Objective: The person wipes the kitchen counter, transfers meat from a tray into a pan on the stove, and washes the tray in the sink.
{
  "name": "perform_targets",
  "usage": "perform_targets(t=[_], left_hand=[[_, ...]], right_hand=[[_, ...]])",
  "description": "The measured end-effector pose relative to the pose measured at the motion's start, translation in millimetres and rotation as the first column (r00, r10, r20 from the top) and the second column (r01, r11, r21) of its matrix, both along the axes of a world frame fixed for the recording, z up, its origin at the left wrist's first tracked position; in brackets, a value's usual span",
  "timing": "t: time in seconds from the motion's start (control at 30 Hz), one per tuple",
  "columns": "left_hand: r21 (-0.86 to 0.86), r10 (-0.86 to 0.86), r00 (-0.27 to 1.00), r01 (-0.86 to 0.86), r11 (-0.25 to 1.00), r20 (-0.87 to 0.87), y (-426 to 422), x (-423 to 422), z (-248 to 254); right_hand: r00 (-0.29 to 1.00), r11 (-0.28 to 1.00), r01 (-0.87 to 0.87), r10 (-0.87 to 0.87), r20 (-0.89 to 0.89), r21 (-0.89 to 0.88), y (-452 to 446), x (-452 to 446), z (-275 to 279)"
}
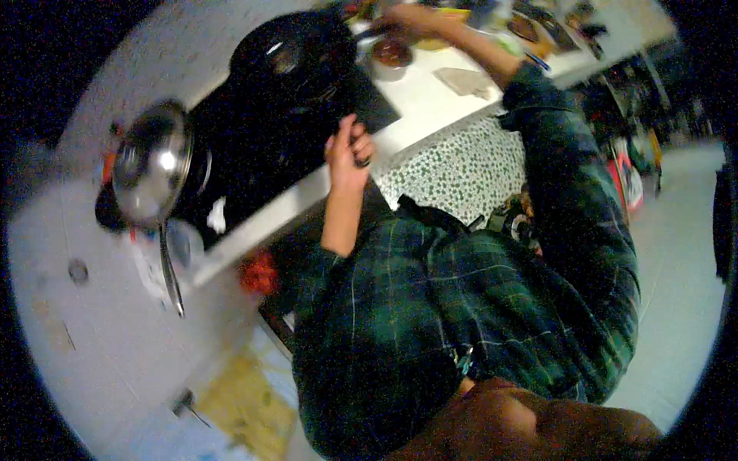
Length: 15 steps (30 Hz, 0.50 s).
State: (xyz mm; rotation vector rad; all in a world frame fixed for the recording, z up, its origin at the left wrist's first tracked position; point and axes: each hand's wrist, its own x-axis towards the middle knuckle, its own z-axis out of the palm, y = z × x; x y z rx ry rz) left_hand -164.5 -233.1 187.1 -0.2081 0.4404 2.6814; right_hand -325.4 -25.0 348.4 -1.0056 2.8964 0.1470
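Note:
My left hand (351, 150) is over the front edge of the black stove (246, 146), with its fingers curled. Something dark shows between them, too unclear to name. Beyond it stands a black wok-like pan (288, 58), glossy inside; whether it connects to what I hold is lost in shadow. My right hand (411, 21) reaches across the white counter to its far side, smeared by motion, its fingers unclear. Just below that hand sits a small bowl (392, 54) with reddish-brown contents. A pale flat piece (465, 81) lies on the counter under my right forearm.
At the left, a shiny metal pan or lid (152, 163) with a long handle stands beside the stove. A crumpled white scrap (217, 216) lies at the stove's front. Several blurred items crowd the far right counter. Below the counter are a patterned panel (453, 165) and something red (259, 273).

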Motion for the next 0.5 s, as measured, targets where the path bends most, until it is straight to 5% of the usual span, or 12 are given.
perform_targets(t=[0.03, 0.07, 0.13, 0.17, 0.2, 0.23, 0.27, 0.3, 0.4, 0.5], left_hand=[[-0.025, 0.003, 1.000, -0.003, 1.000, 0.000, 1.3, -2.2, 4.5], [-0.053, 0.010, 1.000, -0.009, 0.999, 0.009, 1.5, 1.4, 6.7], [0.067, -0.003, 0.999, 0.006, 0.998, -0.042, 2.8, 1.2, 4.5], [0.099, -0.025, 0.998, 0.030, 0.995, -0.049, 6.2, 0.4, 4.0], [0.145, -0.045, 0.997, 0.054, 0.988, -0.064, -15.0, 15.6, 26.8], [0.204, -0.067, 0.997, 0.073, 0.976, -0.033, -23.4, 20.2, 30.5], [0.252, -0.088, 0.996, 0.086, 0.964, -0.003, -22.4, 25.9, 36.5], [0.266, -0.082, 0.996, 0.086, 0.960, -0.025, -26.1, 32.2, 41.0], [0.240, 0.065, 0.995, -0.082, 0.967, 0.078, -26.6, 51.1, 52.5], [-0.024, 0.256, 0.967, -0.256, 0.966, -0.018, -7.6, 75.3, 39.5]], right_hand=[[0.997, 0.988, 0.081, -0.081, 0.010, -0.131, -9.7, 18.8, 4.6], [0.965, 0.999, 0.047, -0.051, -0.257, -0.020, -3.5, 32.2, -7.6], [0.924, 0.960, 0.276, -0.253, -0.285, 0.043, -10.9, 52.8, -9.0], [0.918, 0.987, 0.082, -0.129, -0.375, -0.139, -0.3, 69.2, -14.5], [0.880, 0.926, 0.219, -0.324, -0.347, -0.307, -20.0, 75.1, -17.9], [0.799, 0.989, -0.053, -0.039, -0.600, -0.135, -18.9, 85.6, -28.2], [0.846, 0.973, 0.066, -0.173, -0.504, -0.223, -21.3, 95.1, -30.1], [0.729, 0.971, -0.081, -0.097, -0.678, -0.227, -18.1, 92.2, -48.5], [0.773, 0.925, -0.104, -0.156, -0.615, -0.365, -23.5, 89.1, -68.0], [0.830, 0.834, -0.138, -0.197, -0.522, -0.534, -5.9, 130.5, -30.4]])
